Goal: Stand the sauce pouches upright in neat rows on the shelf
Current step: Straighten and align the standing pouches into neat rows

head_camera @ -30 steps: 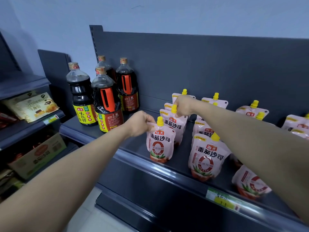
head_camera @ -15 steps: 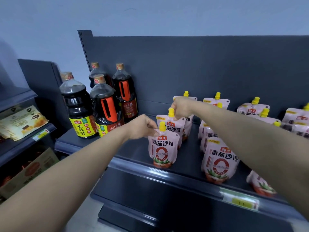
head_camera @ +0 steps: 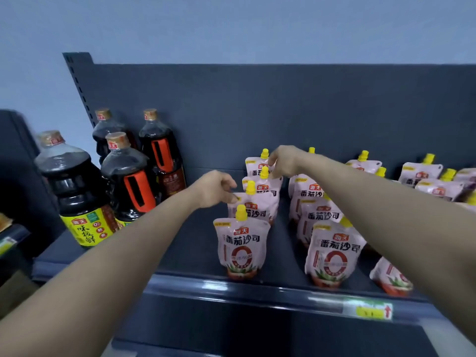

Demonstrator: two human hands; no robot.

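Pink sauce pouches with yellow caps stand on a dark shelf (head_camera: 190, 243) in rows running front to back. In the left row the front pouch (head_camera: 240, 249) stands free and upright. My left hand (head_camera: 215, 188) pinches the top left corner of the second pouch (head_camera: 257, 211) behind it. My right hand (head_camera: 284, 162) reaches over the row, fingers closed on the top right corner of the third pouch (head_camera: 269, 188). A fourth pouch (head_camera: 256, 166) stands at the back. The neighbouring row (head_camera: 334, 253) is upright; my right forearm hides part of it.
Several large dark soy sauce bottles (head_camera: 128, 179) stand at the shelf's left end, close to my left wrist. More pouches (head_camera: 422, 173) crowd the back right, and one pouch (head_camera: 391, 276) leans at the front right. A price tag (head_camera: 371, 311) sits on the shelf's front rail.
My left hand let go of the front pouch and moved back to the second one. My right hand shifted one pouch deeper. The view came closer and swung right.
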